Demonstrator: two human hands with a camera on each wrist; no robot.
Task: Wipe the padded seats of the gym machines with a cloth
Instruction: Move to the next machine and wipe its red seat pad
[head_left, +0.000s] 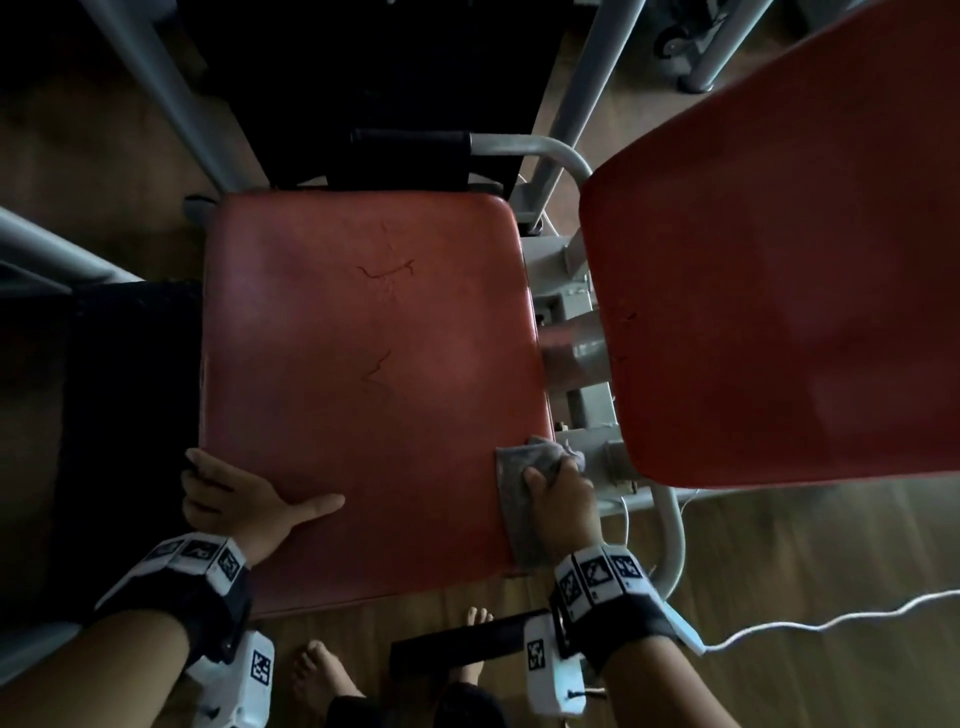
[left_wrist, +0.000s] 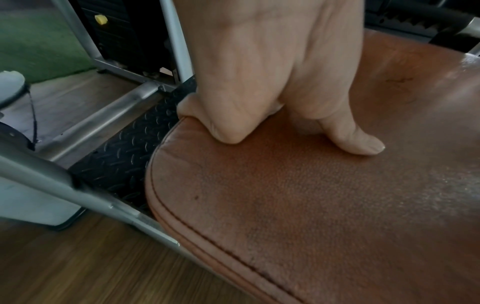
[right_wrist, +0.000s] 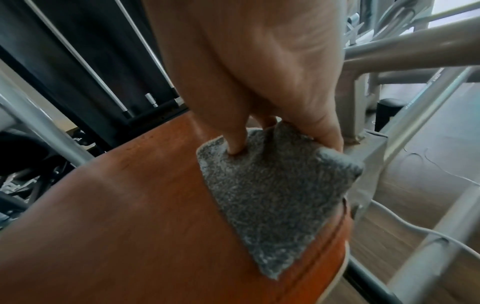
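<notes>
The right hand (head_left: 558, 491) presses a grey cloth (right_wrist: 265, 189) onto the near right corner of the red padded seat (head_left: 363, 364), fingers curled into the bunched top of the cloth, the rest lying flat along the seat's right edge. The left hand (head_left: 234, 499) braces the near left corner — fingers wrapped over the seat's edge, thumb stretched flat across the top.

To do this stroke well, I would keep the flat part of the cloth spread under the palm rather than balled up, and sweep in overlapping lanes from the right edge across to the left, then work toward the far edge. The cracked lines (head_left: 387, 270) in the middle of the upholstery probably call for lighter pressure, so the cloth does not catch and lift the cover. The stitched seam (left_wrist: 207, 236) round the rim likely holds grime and deserves its own pass, and the braced corner will need wiping once that hand shifts.

Just right of the seat, the grey metal bracket (head_left: 576, 332) and the tilted red back pad (head_left: 779, 286) crowd the cloth's side — knuckles could knock the frame there. A white cable (head_left: 831, 621) trails over the wooden floor (head_left: 805, 545) on the near right, and a black bar (head_left: 457, 642) lies near the person's bare feet (head_left: 317, 670).
</notes>
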